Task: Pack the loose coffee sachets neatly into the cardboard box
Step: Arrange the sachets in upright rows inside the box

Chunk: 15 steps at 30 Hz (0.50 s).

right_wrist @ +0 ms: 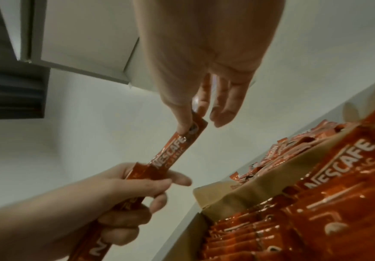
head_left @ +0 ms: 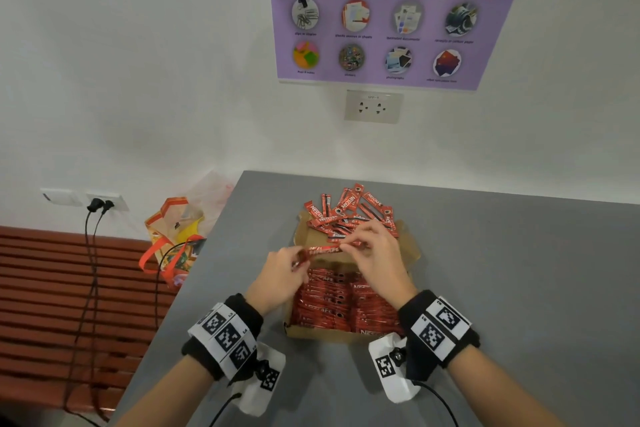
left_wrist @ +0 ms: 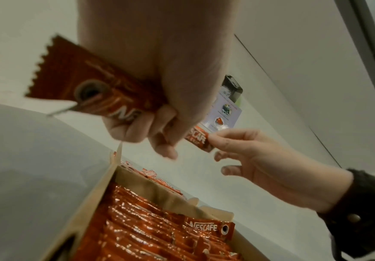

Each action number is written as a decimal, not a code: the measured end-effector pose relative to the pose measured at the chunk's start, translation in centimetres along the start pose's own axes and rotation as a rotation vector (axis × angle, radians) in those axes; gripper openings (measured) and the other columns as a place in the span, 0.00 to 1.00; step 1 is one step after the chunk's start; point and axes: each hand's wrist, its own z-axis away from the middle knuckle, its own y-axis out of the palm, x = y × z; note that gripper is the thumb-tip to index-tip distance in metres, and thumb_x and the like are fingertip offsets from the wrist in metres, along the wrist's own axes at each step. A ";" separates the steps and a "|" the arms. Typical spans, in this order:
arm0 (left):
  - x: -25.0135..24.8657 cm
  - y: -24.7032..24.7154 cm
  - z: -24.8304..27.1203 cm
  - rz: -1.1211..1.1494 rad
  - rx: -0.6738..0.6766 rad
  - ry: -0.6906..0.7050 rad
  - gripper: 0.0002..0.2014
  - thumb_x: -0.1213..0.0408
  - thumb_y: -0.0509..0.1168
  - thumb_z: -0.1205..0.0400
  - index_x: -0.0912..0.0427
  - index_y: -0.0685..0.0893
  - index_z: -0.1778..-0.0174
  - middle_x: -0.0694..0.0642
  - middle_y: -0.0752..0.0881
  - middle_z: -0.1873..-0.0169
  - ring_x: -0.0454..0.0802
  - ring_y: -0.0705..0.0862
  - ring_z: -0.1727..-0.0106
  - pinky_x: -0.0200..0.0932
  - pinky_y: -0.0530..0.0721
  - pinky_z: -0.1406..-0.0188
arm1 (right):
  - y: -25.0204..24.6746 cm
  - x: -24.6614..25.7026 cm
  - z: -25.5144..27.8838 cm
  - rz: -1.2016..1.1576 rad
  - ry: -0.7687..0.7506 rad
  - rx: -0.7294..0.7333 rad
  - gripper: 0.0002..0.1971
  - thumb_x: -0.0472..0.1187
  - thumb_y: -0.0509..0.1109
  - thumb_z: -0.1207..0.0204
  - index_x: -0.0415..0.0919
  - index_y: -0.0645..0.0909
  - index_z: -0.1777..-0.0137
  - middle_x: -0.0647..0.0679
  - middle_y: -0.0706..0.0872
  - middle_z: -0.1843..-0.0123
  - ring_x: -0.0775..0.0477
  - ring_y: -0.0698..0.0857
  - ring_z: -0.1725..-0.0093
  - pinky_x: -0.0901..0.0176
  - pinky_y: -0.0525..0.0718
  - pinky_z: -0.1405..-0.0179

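Note:
An open cardboard box (head_left: 322, 334) sits on the grey table, its near part filled with rows of red coffee sachets (head_left: 332, 302). A loose pile of sachets (head_left: 349, 215) lies on the far flap and on the table behind. Above the box, my left hand (head_left: 294, 262) grips a small bunch of sachets (left_wrist: 92, 84). My right hand (head_left: 353, 246) pinches the far end of one sachet (right_wrist: 171, 153) between thumb and finger. That sachet stretches between the two hands. The packed rows (left_wrist: 148, 229) show below in both wrist views.
The grey table (head_left: 502, 288) stands against a white wall with a socket (head_left: 373, 107) and a poster. A colourful bag (head_left: 176, 236) leans at the table's left edge. Cables hang over a slatted wooden bench (head_left: 52, 288) further left.

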 end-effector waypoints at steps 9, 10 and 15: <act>-1.0 -0.4 -0.3 0.257 -0.138 -0.016 0.12 0.60 0.65 0.19 0.60 0.84 0.42 0.51 0.86 0.63 0.35 0.82 0.61 0.17 0.76 0.65 | 0.0 -0.6 0.5 -0.060 0.110 0.104 0.04 0.39 0.68 0.22 0.47 0.80 0.57 0.58 0.83 0.60 0.63 0.81 0.59 0.76 0.77 0.61; -0.9 -0.3 -0.4 0.202 -0.144 -0.007 0.12 0.61 0.67 0.20 0.58 0.84 0.42 0.50 0.86 0.60 0.36 0.81 0.60 0.18 0.76 0.65 | 0.0 -0.6 0.5 -0.062 0.105 0.106 0.04 0.39 0.69 0.22 0.47 0.80 0.58 0.59 0.83 0.61 0.64 0.81 0.59 0.77 0.77 0.61; -0.2 -0.1 -0.8 -0.043 -0.192 0.048 0.04 0.60 0.72 0.24 0.50 0.86 0.55 0.48 0.82 0.52 0.42 0.78 0.49 0.34 0.71 0.50 | 0.1 -0.6 0.5 -0.038 0.058 0.106 0.03 0.39 0.71 0.23 0.48 0.85 0.56 0.63 0.83 0.61 0.67 0.81 0.59 0.79 0.75 0.60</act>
